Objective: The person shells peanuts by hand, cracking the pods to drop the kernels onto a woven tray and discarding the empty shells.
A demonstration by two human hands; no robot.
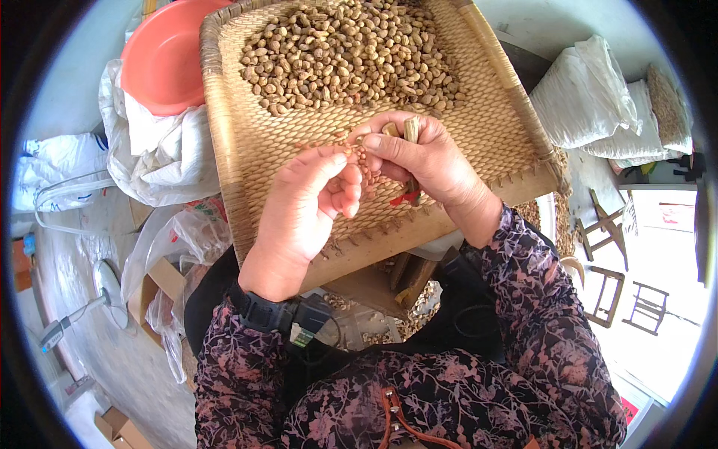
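Note:
My right hand (432, 160) grips a short wooden stick tool (412, 130) with a red strip (406, 198) at its lower end. The thumb and fingertips of this hand pinch toward the left fingertips. My left hand (303, 207) is palm up, thumb against the index finger, its other fingers curled; whether a small kernel sits in that pinch cannot be made out. Under both hands, loose reddish peanut kernels (368, 182) lie on a woven wicker tray (269, 163). Unshelled peanuts (348, 56) form a wide heap on the tray's far half.
A coral plastic basin (168, 62) rests on white woven sacks (168, 163) at left. Plastic bags and a cardboard box (162, 286) are beside the tray. Full sacks (583, 95) stand at right, near small wooden stools (606, 294). Shells (423, 306) lie below the tray.

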